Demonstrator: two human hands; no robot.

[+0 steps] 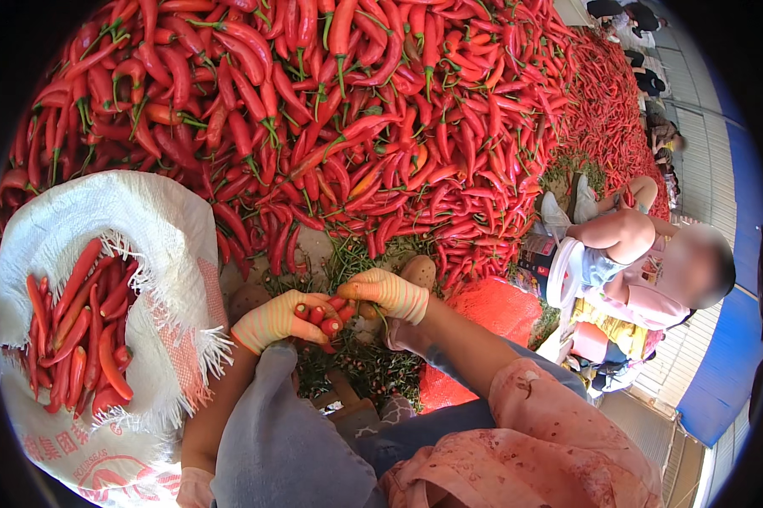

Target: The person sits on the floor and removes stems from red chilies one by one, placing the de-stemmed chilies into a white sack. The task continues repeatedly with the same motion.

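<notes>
My left hand (280,320), in a striped knitted glove, holds a small bunch of red chili peppers (330,326). Their pale, stemless ends face my right hand (387,296). That hand wears a matching glove with bare-looking, soiled fingertips, and pinches the end of one chili at the bunch. A thin green stem (384,317) hangs below its fingers. To the left, a white woven sack (111,190) with a rolled, frayed mouth contains red chilies (80,330), mostly without stems. Beyond both hands rises a large heap of red chilies (356,127) with green stems.
Green stem scraps (387,374) litter the ground between my feet. A red mesh sack (495,311) lies right of my legs. Farther right another person (616,247) sits at the heap, near a white bucket (564,273). More people (664,136) sit along its far edge.
</notes>
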